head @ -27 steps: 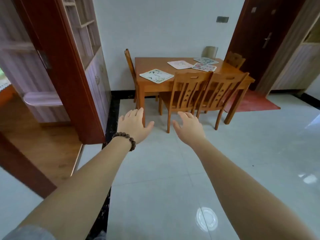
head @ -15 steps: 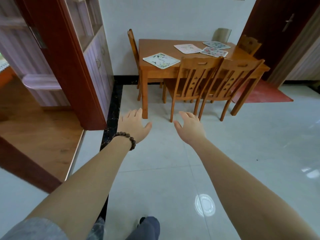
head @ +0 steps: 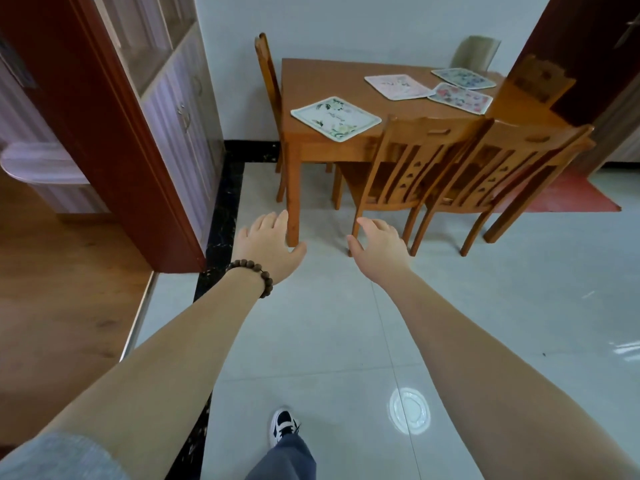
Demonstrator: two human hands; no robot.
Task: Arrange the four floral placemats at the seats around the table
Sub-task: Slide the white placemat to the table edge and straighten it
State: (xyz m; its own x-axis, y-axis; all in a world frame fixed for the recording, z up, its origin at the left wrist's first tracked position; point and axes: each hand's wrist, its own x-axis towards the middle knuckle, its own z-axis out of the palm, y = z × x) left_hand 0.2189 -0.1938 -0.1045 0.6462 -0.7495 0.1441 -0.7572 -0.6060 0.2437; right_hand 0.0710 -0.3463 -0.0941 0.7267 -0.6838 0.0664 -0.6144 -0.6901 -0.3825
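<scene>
View from the doorway side, L to R. Far L: red-brown door frame (head: 104,133) w/ a striped cabinet (head: 180,109) behind it; its glass-fronted upper shelves look bare, contents otherwise not discernible. Centre: both arms extended forward above the tiled floor (head: 346,323). Left hand (head: 268,242), beaded bracelet (head: 254,275) at the wrist, is spread, palm down, holding nothing. Right hand (head: 379,245) likewise spread and empty, fingers loosely apart. Both hands are well short of the table. One shoe (head: 283,422) is visible below, btwn the arms. Upper R: wooden table (head: 311,81) against the wall, carrying all four floral placemats. Green-white placemat (head: 335,117) lies at the near L corner, apart from the rest. Pink placemat (head: 398,86) lies mid-table; red-floral placemat (head: 460,97) just beside it, corners appearing to touch; blue-floral placemat (head: 463,77) toward the far R edge. One chair (head: 268,81) at the L end, two chairs (head: 426,157) pushed in at the near side, another chair (head: 538,79) at the R end.
</scene>
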